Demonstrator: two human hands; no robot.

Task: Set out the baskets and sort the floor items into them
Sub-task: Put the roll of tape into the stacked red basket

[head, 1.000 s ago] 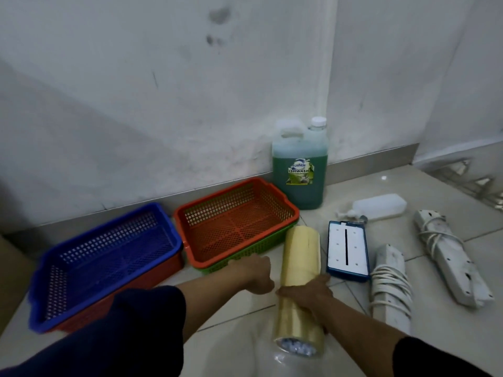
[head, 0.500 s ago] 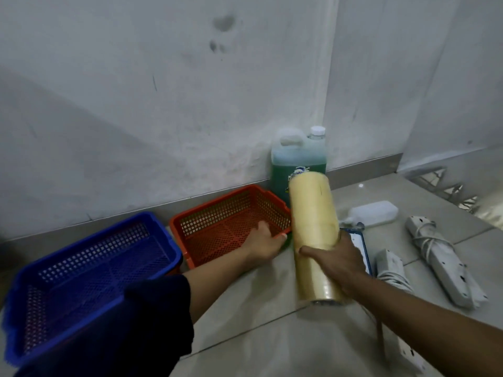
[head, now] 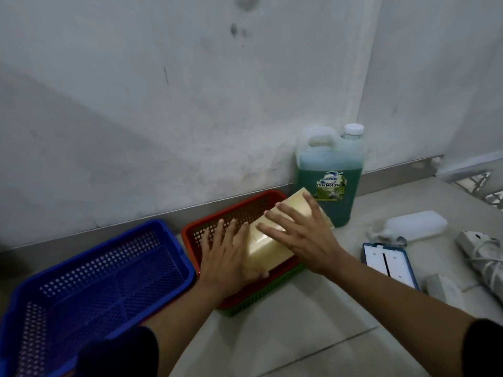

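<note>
A long yellowish roll of tape (head: 262, 242) lies slantwise inside the orange basket (head: 236, 211), which sits nested in a green basket (head: 261, 302). My right hand (head: 303, 238) rests flat on top of the roll, fingers spread. My left hand (head: 221, 258) is pressed against the roll's left side, its thumb curled under the near end. A blue basket (head: 152, 227) stands to the left, stacked on a red one that barely shows.
A green dishwash jug (head: 329, 186) stands against the wall right behind the orange basket. On the tiled floor to the right lie a white bottle (head: 416, 224), a blue-edged white box (head: 388, 259) and two white power strips (head: 484, 257) (head: 446, 291).
My right hand carried the roll from the floor up and left into the orange basket and spread flat on it. My left hand moved from the basket's rim onto the roll.
</note>
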